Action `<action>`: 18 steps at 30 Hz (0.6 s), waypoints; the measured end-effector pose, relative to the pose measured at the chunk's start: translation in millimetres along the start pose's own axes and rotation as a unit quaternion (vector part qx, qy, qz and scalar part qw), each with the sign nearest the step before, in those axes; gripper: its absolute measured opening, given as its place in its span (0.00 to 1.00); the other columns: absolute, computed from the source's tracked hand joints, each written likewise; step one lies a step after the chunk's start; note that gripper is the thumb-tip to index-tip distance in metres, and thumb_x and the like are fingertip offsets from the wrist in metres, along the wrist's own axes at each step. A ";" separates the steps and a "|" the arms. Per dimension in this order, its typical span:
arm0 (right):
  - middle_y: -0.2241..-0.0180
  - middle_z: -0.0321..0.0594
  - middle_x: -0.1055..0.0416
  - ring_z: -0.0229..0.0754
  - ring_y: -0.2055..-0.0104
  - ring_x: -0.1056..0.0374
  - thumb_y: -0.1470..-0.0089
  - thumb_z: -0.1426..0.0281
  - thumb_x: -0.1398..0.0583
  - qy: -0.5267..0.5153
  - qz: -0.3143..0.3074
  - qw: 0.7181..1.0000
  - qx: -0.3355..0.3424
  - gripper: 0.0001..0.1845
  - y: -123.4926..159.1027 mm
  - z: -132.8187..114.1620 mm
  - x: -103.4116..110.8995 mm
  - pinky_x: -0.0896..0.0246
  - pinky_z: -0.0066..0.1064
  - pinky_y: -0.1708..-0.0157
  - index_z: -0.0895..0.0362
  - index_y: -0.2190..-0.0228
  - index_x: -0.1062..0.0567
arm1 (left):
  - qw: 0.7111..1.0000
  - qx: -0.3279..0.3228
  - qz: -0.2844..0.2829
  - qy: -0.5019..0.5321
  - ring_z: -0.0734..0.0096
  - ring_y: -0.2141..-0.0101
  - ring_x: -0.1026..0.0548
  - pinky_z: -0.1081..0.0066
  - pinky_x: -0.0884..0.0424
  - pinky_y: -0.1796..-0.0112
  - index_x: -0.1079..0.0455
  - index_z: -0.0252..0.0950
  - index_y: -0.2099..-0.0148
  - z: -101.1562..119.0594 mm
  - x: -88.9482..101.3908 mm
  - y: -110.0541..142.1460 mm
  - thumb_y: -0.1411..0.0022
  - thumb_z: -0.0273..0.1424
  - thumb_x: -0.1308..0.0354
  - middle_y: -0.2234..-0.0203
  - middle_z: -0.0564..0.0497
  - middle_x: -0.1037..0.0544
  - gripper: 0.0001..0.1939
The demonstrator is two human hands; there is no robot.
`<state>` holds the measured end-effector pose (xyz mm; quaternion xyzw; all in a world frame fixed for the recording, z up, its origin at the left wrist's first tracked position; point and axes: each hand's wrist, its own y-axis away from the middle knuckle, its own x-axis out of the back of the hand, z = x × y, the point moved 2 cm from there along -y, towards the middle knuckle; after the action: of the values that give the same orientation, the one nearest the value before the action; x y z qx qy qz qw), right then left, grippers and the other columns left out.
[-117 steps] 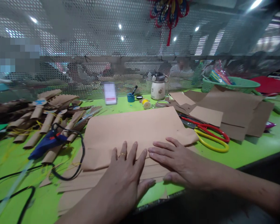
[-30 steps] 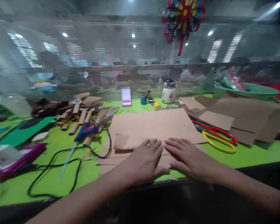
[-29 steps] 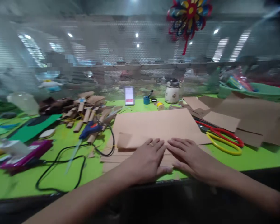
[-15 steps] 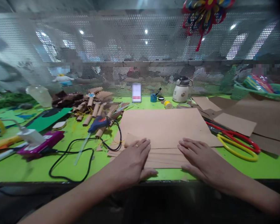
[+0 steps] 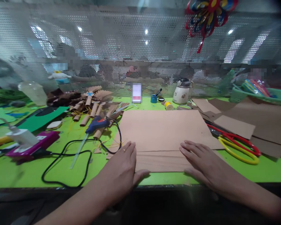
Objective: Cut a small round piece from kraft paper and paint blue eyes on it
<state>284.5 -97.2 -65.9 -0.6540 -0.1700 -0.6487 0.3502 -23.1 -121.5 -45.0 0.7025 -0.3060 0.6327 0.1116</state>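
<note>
A sheet of brown kraft paper [image 5: 161,129] lies flat at the middle of the green table, with more brown sheets [image 5: 161,162] showing under its near edge. My left hand [image 5: 124,167] rests on the left near corner of the paper, fingers stretched out and thumb apart. On the right near part lies my right hand [image 5: 201,162], palm down with its fingers extended. Neither hand grips anything. Both hands cover parts of the sheets' edges.
Left of the paper lie a blue glue gun [image 5: 97,124] with a black cord, brown paper rolls [image 5: 85,119] and a purple power strip [image 5: 34,147]. Scissors with red and yellow handles [image 5: 240,150] lie at right. A phone [image 5: 136,93] and a white bottle [image 5: 181,92] stand behind.
My left hand has slid left across the paper; a small folded flap that showed beside its fingers is out of sight. My right hand stays about where it was.
</note>
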 end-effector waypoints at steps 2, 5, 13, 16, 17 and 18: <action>0.38 0.54 0.35 0.58 0.36 0.41 0.35 0.56 0.47 0.004 -0.004 1.000 0.000 0.30 -0.2 -1.5 0.0 0.38 0.56 0.43 0.64 0.41 0.31 | 1.000 0.015 0.015 -0.019 0.33 0.47 0.28 0.44 0.29 0.48 0.32 0.12 0.46 -1.9 -3.7 1.3 0.32 0.49 0.51 0.48 0.19 0.29 0.38; 0.38 0.56 0.35 0.60 0.36 0.40 0.34 0.56 0.48 0.005 0.009 1.000 -0.015 0.31 1.0 -4.8 -0.9 0.37 0.58 0.43 0.66 0.42 0.31 | 0.999 0.021 0.027 -0.035 0.35 0.49 0.26 0.45 0.27 0.50 0.28 0.16 0.50 -4.6 -7.6 3.8 0.31 0.50 0.54 0.50 0.22 0.27 0.36; 0.45 0.58 0.29 0.56 0.41 0.35 0.33 0.62 0.49 -0.049 0.002 0.996 -0.078 0.22 1.4 19.5 10.9 0.36 0.51 0.43 0.64 0.51 0.24 | 0.999 0.015 0.023 -0.029 0.47 0.65 0.23 0.50 0.24 0.65 0.26 0.28 0.64 -7.7 -2.7 -5.6 0.30 0.43 0.54 0.68 0.35 0.25 0.25; 0.49 0.54 0.26 0.54 0.44 0.34 0.35 0.68 0.47 -0.057 -0.028 0.997 -0.048 0.15 -3.4 40.9 24.5 0.37 0.48 0.46 0.60 0.56 0.23 | 1.000 0.002 0.011 -0.018 0.54 0.73 0.26 0.55 0.28 0.70 0.29 0.32 0.71 -13.2 1.2 -22.0 0.32 0.32 0.53 0.74 0.41 0.27 0.18; 0.50 0.53 0.26 0.53 0.45 0.33 0.36 0.70 0.47 -0.056 -0.034 0.997 -0.042 0.14 -5.5 47.1 29.0 0.37 0.47 0.46 0.59 0.57 0.23 | 1.000 -0.005 0.010 -0.011 0.56 0.73 0.27 0.56 0.28 0.69 0.29 0.33 0.71 -14.9 2.5 -28.9 0.33 0.28 0.53 0.74 0.42 0.28 0.16; 0.51 0.51 0.26 0.52 0.47 0.33 0.36 0.71 0.47 -0.055 -0.040 0.997 -0.037 0.13 -7.8 52.2 33.2 0.37 0.45 0.47 0.58 0.58 0.23 | 1.000 -0.021 0.005 0.000 0.58 0.72 0.28 0.59 0.29 0.68 0.30 0.34 0.72 -15.8 3.9 -36.0 0.35 0.24 0.53 0.74 0.43 0.28 0.15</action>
<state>320.6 -64.1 -27.4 -0.6937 -0.1910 -0.6312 0.2897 -15.5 -85.7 -30.3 0.6985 -0.3228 0.6267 0.1227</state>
